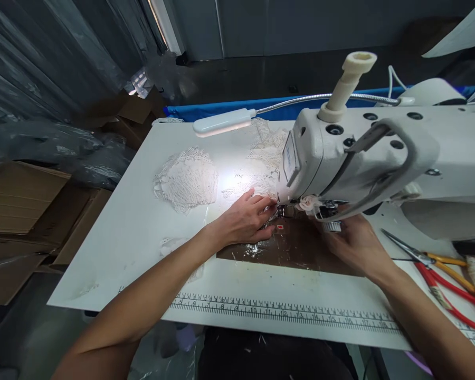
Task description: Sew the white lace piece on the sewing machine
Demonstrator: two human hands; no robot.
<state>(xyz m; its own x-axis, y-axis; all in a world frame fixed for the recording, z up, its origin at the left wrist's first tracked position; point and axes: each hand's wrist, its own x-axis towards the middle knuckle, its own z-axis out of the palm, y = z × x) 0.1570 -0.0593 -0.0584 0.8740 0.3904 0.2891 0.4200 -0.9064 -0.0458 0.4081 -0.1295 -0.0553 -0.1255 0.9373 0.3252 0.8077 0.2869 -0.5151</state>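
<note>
My left hand lies palm down just left of the presser foot of a white sewing machine. Its fingers are slightly bent and apart, resting on white lace beside the needle area. My right hand is under the machine's arm, right of the needle. The machine's parts hide its fingers, so whatever they hold cannot be seen. Beneath both hands is a dark brown plate with bits of thread on it. A stack of white lace pieces lies to the left.
Scissors with red handles and a yellow-handled tool lie at the right. A lamp on a flexible neck hangs over the table. A printed ruler runs along the front edge. Cardboard boxes stand at the left.
</note>
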